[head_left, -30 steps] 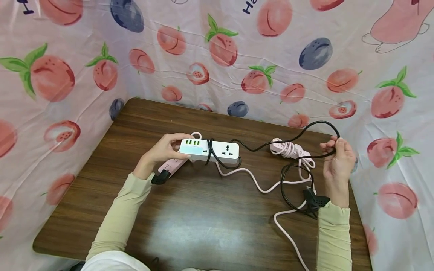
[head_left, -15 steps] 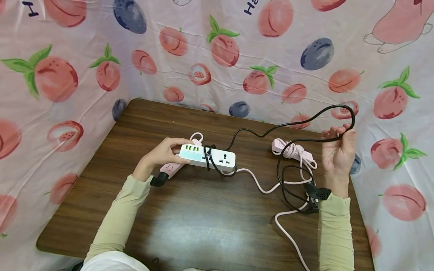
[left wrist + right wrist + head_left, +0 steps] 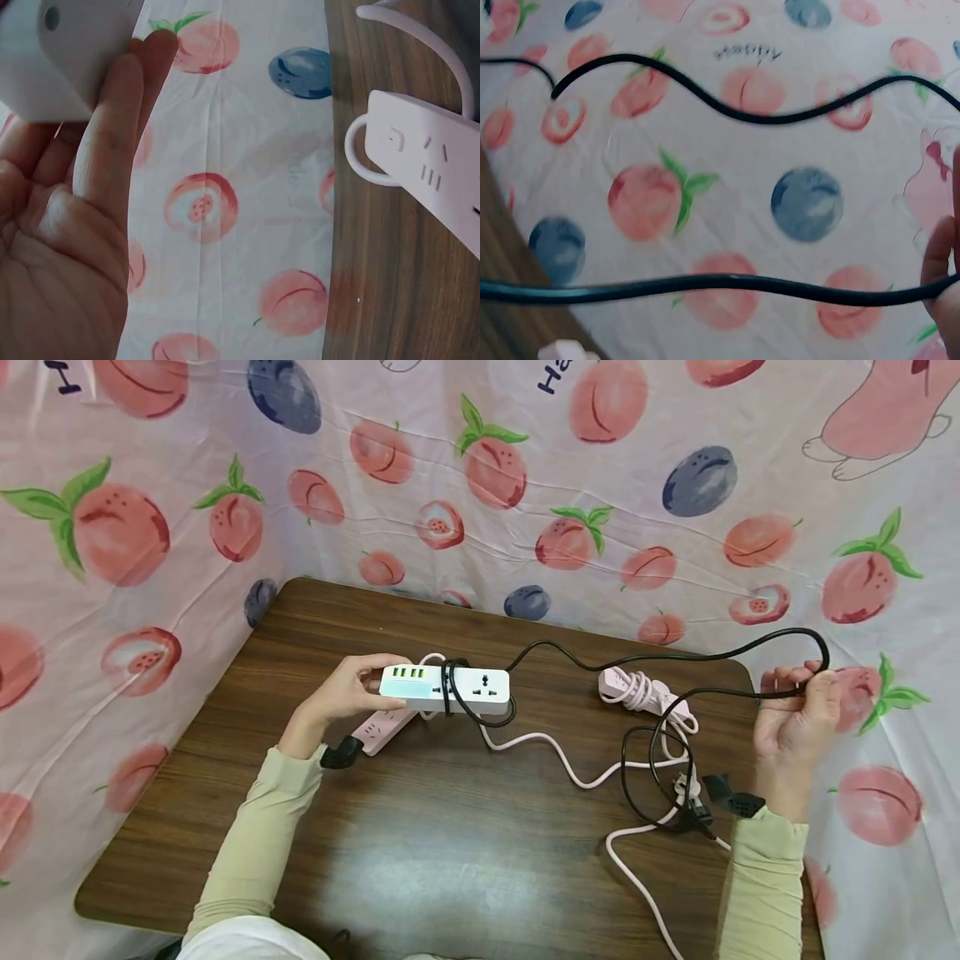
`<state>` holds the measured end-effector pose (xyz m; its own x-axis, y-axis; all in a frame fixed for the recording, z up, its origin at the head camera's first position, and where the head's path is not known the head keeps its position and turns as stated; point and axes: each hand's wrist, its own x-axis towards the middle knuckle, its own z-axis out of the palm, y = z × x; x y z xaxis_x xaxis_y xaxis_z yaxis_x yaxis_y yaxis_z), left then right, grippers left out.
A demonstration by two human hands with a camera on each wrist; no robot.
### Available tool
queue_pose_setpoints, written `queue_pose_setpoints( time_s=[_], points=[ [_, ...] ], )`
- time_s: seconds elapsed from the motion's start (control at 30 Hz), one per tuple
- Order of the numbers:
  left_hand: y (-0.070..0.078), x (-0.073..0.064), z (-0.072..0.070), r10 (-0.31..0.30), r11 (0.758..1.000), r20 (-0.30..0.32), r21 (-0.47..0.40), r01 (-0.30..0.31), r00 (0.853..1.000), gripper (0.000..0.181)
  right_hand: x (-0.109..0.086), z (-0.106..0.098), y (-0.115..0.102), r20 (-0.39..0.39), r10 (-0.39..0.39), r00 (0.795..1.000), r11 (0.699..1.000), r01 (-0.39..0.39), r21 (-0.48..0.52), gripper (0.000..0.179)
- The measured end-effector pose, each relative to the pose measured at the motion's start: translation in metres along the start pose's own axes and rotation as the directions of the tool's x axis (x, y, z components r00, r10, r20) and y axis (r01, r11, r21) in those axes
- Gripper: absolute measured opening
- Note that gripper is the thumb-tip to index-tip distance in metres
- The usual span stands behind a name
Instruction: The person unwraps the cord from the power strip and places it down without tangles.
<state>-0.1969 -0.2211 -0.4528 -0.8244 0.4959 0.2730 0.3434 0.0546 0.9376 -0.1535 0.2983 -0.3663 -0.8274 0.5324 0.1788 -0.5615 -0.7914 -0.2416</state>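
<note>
My left hand (image 3: pixel 341 697) holds the left end of a white power strip (image 3: pixel 411 683) above the table, thumb on the near side. USB ports show on the strip's top at that end, and its black cord (image 3: pixel 637 657) loops around its middle. Away to the right, my right hand (image 3: pixel 795 727) pinches a bend of this cord between thumb and fingers. Two strands run leftward from the pinch; in the right wrist view the cord (image 3: pixel 705 283) crosses the picture and the hand shows only at the edge. Its lower strand drops into loose loops near a black plug (image 3: pixel 699 812).
Partly beneath the white strip lies a pink power strip (image 3: pixel 382 729) on the wooden table (image 3: pixel 450 827). Another pink power strip (image 3: pixel 633 687), its cord wound round it, lies at right. A pale pink cord (image 3: pixel 558 752) snakes between them. Fruit-printed cloth (image 3: pixel 480 552) hangs behind.
My right hand has moved right, drawing the black cord's bend with it; the bend rose, then dropped. My left hand and the white power strip have shifted slightly left.
</note>
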Motion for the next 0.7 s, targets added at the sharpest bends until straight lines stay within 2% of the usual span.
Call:
queue_pose_setpoints(
  time_s=[0.13,0.2,0.23,0.27,0.3,0.37,0.43,0.5,0.53,0.57,0.6,0.63,0.7],
  points=[
    [0.004,0.003,0.0,0.012,1.0,-0.068,0.022,-0.011,0.998,0.048,-0.002,-0.018,0.007,0.136,0.038,0.99,0.981,-0.011,-0.192,0.018],
    [0.005,0.005,0.001,0.02,0.999,-0.112,0.032,-0.016,0.994,0.047,-0.003,-0.027,0.01,0.236,0.107,0.966,0.93,-0.013,-0.368,0.016],
    [0.006,0.006,0.001,0.024,0.999,-0.136,0.032,-0.02,0.99,0.047,-0.003,-0.032,0.011,0.291,0.162,0.943,0.875,-0.001,-0.485,0.016],
    [0.007,0.006,0.002,0.028,0.999,-0.16,0.027,-0.024,0.987,0.047,-0.004,-0.036,0.012,0.338,0.229,0.913,0.797,0.023,-0.603,0.017],
    [0.008,0.007,0.002,0.032,0.999,-0.185,0.019,-0.029,0.982,0.047,-0.004,-0.04,0.013,0.367,0.31,0.877,0.704,0.047,-0.708,0.017],
    [0.01,0.009,0.003,0.038,0.999,-0.231,-0.001,-0.039,0.972,0.048,-0.005,-0.046,0.013,0.391,0.465,0.794,0.434,0.18,-0.883,0.017],
    [0.011,0.01,0.003,0.039,0.999,-0.265,-0.026,-0.047,0.963,0.048,-0.005,-0.05,0.015,0.352,0.598,0.72,0.165,0.319,-0.933,0.014],
    [0.011,0.011,0.004,0.035,0.998,-0.283,-0.044,-0.05,0.958,0.049,-0.006,-0.053,0.016,0.271,0.698,0.663,-0.044,0.418,-0.907,0.008],
    [0.011,0.011,0.004,0.033,0.998,-0.289,-0.047,-0.049,0.957,0.05,-0.007,-0.053,0.018,0.224,0.737,0.638,-0.128,0.457,-0.88,0.008],
    [0.011,0.012,0.004,0.032,0.998,-0.293,-0.048,-0.048,0.956,0.05,-0.007,-0.054,0.019,0.173,0.77,0.614,-0.191,0.481,-0.856,0.007],
    [0.011,0.012,0.004,0.029,0.998,-0.296,-0.047,-0.045,0.955,0.05,-0.007,-0.054,0.021,0.132,0.801,0.584,-0.238,0.512,-0.825,0.007],
    [0.012,0.012,0.004,0.028,0.998,-0.296,-0.043,-0.043,0.955,0.051,-0.008,-0.054,0.023,0.086,0.83,0.551,-0.266,0.528,-0.806,0.007],
    [0.012,0.013,0.004,0.03,0.999,-0.294,-0.031,-0.041,0.955,0.05,-0.01,-0.056,0.029,-0.003,0.879,0.476,-0.299,0.548,-0.781,0.004]
  ],
)
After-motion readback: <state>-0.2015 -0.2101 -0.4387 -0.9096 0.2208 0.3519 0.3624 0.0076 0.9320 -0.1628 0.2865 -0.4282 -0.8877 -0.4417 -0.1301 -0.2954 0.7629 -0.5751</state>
